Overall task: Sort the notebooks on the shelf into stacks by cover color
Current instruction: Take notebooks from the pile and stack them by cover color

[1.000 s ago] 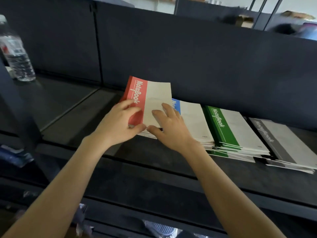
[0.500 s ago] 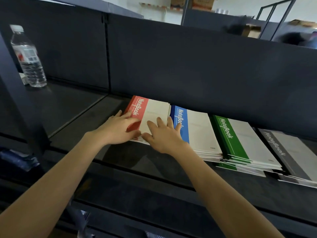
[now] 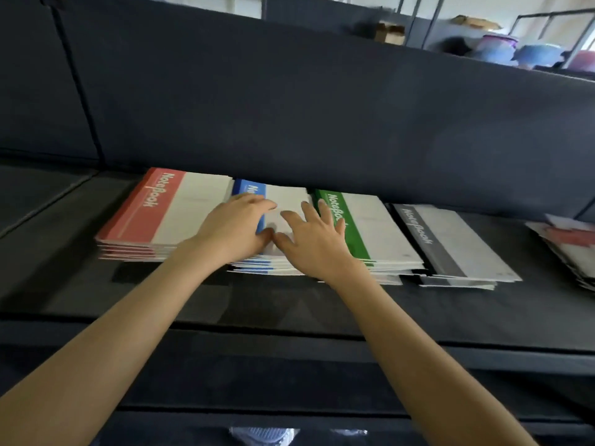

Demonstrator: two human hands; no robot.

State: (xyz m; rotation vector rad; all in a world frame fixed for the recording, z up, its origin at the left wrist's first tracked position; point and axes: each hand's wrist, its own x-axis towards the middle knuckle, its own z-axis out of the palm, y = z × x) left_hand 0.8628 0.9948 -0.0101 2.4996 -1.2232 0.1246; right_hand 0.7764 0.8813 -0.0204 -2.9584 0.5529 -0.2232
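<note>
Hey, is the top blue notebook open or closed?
Closed: the top blue notebook lies flat, cover up, under the left hand and right hand.

place: stockroom or supply store area, not a home.
shelving: dark flat shelf board [image 3: 289, 304] with a dark back panel [image 3: 322, 117] behind it; a further dark level sits below the front edge.
stock: many copies of the same "NoteBook" title, piled side by side: red-banded notebook stack [image 3: 151, 217], blue-banded notebook stack [image 3: 249, 188], green-banded notebook stack [image 3: 363, 226], grey-banded notebook stack [image 3: 450, 246]. A loose mixed notebook pile [image 3: 570, 243] lies at far right.
background: thin dark metal rack frames [image 3: 434, 17], brown cardboard boxes [image 3: 391, 33] on top, blurred blue and pink plastic tubs [image 3: 534, 54], pale walls.
</note>
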